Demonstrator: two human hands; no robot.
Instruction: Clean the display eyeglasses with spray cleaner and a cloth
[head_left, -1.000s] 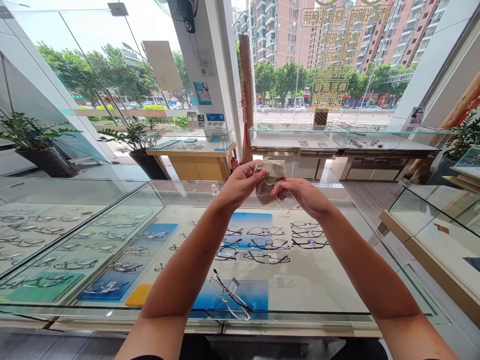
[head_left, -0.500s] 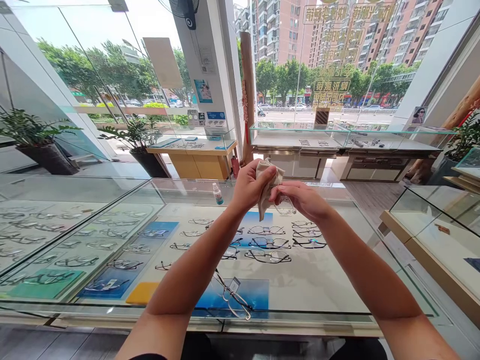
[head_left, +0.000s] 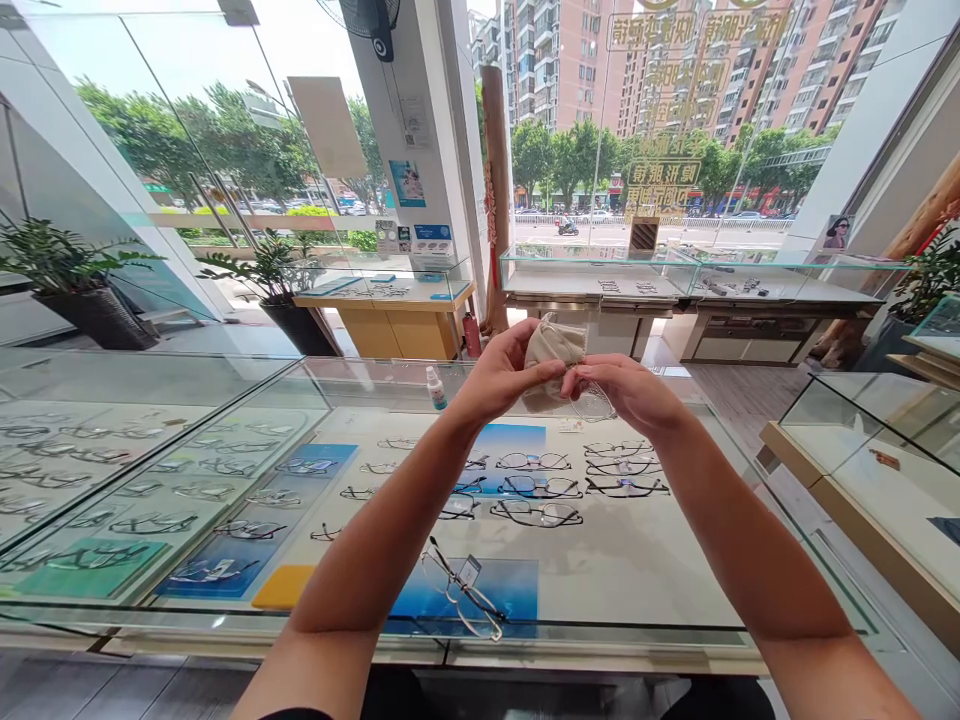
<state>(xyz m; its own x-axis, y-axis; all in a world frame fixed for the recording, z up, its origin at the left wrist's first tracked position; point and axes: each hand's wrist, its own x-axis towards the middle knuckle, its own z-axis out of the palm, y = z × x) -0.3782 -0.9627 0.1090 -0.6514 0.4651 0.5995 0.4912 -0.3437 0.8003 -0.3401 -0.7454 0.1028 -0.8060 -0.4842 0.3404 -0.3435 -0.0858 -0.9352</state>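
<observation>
My left hand [head_left: 496, 378] is closed on a beige cloth [head_left: 553, 345], the thumb pressing along its front. My right hand [head_left: 634, 390] pinches a pair of eyeglasses [head_left: 595, 403]; a clear, thin-rimmed lens hangs below its fingers. The other part of the glasses is hidden behind the cloth and fingers, where both hands meet. Both hands are above the far part of a glass display case [head_left: 637, 560]. A small white spray bottle [head_left: 436, 388] with a blue-green lower part stands on the case top, left of my left hand.
Inside the case lie rows of eyeglasses [head_left: 536, 513], some on blue sheets. Another pair of glasses [head_left: 463, 590] with a tag rests near the front edge, by an orange-yellow cloth [head_left: 286, 587]. More showcases [head_left: 592, 285] stand by the windows, with potted plants [head_left: 274, 280] at the left.
Both hands have shifted slightly right with the glasses. The cloth, bunched and hanging before, is now spread wider around the glasses, and my left thumb has turned more level.
</observation>
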